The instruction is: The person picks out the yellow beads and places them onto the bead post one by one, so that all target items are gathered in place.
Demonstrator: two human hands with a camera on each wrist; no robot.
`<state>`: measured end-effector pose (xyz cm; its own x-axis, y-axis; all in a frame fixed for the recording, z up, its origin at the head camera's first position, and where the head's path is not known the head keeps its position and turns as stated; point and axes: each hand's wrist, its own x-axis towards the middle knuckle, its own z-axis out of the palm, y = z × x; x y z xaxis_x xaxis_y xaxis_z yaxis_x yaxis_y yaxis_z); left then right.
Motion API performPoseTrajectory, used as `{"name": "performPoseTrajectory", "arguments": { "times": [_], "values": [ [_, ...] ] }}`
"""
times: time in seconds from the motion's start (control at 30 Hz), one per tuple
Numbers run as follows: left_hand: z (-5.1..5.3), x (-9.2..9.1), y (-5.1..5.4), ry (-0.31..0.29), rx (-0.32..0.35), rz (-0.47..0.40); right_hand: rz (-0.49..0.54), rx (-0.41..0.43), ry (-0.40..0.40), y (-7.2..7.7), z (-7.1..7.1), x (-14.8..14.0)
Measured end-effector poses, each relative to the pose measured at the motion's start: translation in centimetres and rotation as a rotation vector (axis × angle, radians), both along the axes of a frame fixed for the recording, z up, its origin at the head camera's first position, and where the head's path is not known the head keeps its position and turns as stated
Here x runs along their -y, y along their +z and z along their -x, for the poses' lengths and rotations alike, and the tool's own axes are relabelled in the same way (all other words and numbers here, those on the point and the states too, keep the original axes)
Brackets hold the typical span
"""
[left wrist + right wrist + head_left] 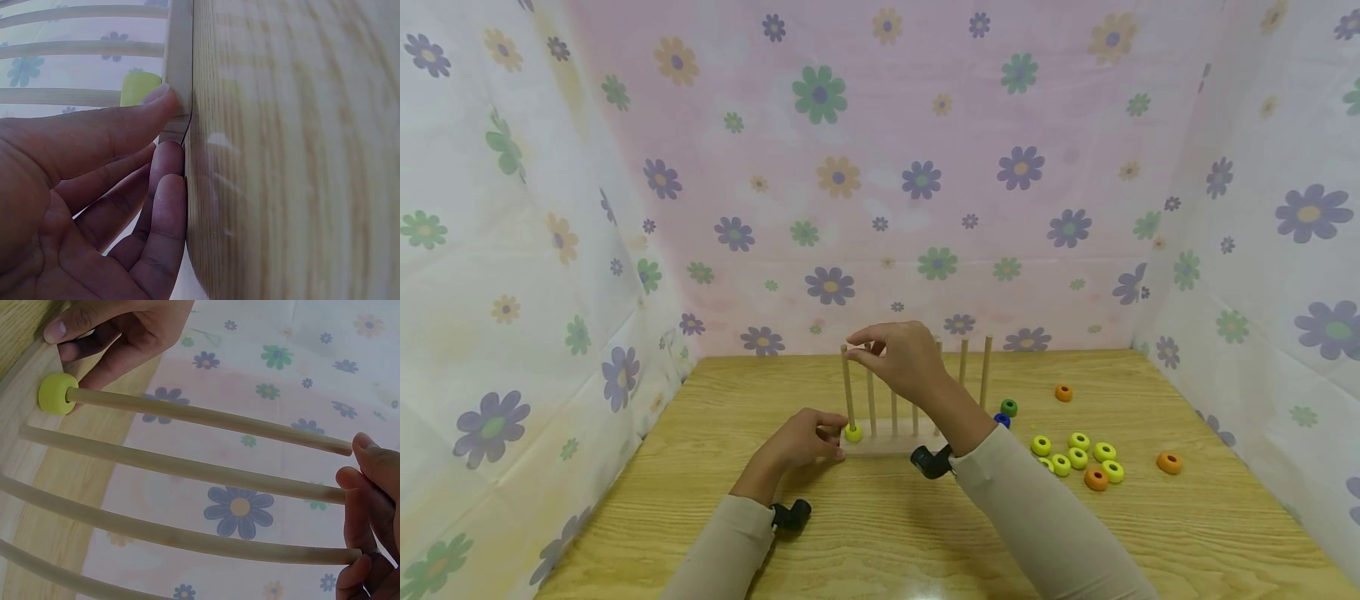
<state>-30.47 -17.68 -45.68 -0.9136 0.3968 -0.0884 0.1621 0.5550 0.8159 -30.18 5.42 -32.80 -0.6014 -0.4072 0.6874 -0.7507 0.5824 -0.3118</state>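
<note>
A wooden peg rack (887, 447), a flat base with several upright dowels, stands on the table. One yellow ring (58, 394) sits at the bottom of its leftmost dowel (206, 419). My left hand (805, 437) holds the left end of the base, thumb on one side and fingertips at the end, close beside that ring. Up at the dowel tops is my right hand (904, 354), its thumb by the tip of the leftmost dowel and its fingers loosely bent near the neighbouring tips. Nothing shows between its thumb and fingers. The right forearm hides part of the rack in the head view.
Several loose yellow rings (1078, 457) lie right of the rack, with orange rings (1169, 462) among and around them. A green ring (1009, 407) and a blue ring (1002, 420) lie near the rack's right end. Flowered cloth (865, 225) surrounds the wooden table (865, 542).
</note>
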Motion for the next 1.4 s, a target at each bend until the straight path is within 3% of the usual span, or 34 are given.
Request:
{"name": "performPoseTrajectory", "arguments": {
  "times": [0.77, 1.23, 1.4],
  "values": [
    [0.2, 0.2, -0.4, 0.006, 0.004, -0.002, -0.024, -0.022, 0.013, 0.0, -0.2, -0.2],
    [0.2, 0.0, -0.4, 0.008, 0.01, -0.007, -0.048, -0.112, -0.011, 0.0, -0.8, -1.0],
    [0.2, 0.1, -0.4, 0.013, 0.012, -0.004, -0.013, -0.136, 0.019, 0.0, -1.4, -1.4]
  ]
}}
